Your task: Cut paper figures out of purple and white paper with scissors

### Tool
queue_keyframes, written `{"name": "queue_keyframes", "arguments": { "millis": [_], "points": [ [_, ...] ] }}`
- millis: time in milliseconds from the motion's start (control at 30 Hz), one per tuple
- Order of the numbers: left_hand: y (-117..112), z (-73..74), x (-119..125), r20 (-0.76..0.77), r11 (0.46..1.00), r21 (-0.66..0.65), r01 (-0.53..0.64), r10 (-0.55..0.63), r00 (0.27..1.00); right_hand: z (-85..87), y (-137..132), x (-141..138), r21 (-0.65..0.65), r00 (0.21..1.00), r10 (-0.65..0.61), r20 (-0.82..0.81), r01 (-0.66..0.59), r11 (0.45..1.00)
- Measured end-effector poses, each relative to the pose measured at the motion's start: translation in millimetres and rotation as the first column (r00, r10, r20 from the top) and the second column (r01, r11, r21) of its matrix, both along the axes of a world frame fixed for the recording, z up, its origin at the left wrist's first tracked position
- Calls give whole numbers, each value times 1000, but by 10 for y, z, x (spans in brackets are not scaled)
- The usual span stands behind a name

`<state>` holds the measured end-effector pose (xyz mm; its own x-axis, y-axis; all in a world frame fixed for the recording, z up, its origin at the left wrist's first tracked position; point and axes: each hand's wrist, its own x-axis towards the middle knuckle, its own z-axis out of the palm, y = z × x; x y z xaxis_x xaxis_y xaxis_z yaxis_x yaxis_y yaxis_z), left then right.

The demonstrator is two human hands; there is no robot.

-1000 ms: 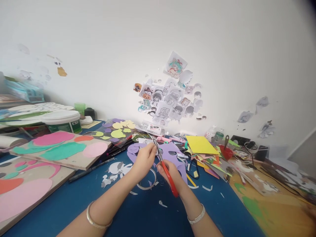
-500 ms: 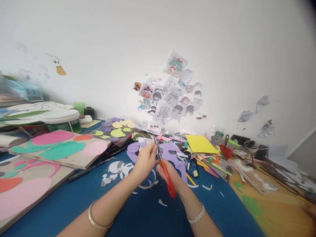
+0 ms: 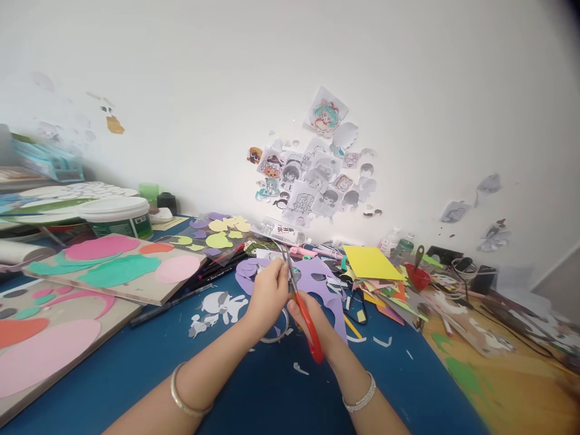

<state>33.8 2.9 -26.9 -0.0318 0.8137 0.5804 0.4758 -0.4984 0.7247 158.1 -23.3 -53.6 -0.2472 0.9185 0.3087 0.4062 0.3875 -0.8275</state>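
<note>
My right hand is closed around the red handles of a pair of scissors, whose metal blades point up and away from me. Just left of the blades, my left hand is pinched closed; whatever lies between its fingers is hidden by the hand. Behind both hands spreads a cut purple sheet with holes in it. White and grey paper cut-outs lie left of my left wrist. A pale ring rests on the blue table below my hands, partly covered by them.
Boards with coloured paper shapes fill the left side, near a white-lidded tub. A stack of coloured paper and a red cup stand to the right. A plastic bottle lies by the wall. Paper scraps dot the table.
The whole view has shifted slightly, so the table and wall items appear a little farther right. Both hands keep nearly the same pose, with the scissors still in my right hand.
</note>
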Motion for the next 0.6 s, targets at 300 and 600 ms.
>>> {"name": "queue_keyframes", "arguments": {
  "millis": [300, 600],
  "points": [
    [-14, 32, -24, 61, 997, -28, 66, -64, 996, -17, 22, -7, 28, 999, -34, -10, 34, 999],
    [-2, 48, -40, 8, 996, -1, 93, -93, 996, -10, 9, 30, 22, 986, -109, 127, 107, 994]
  ]
}}
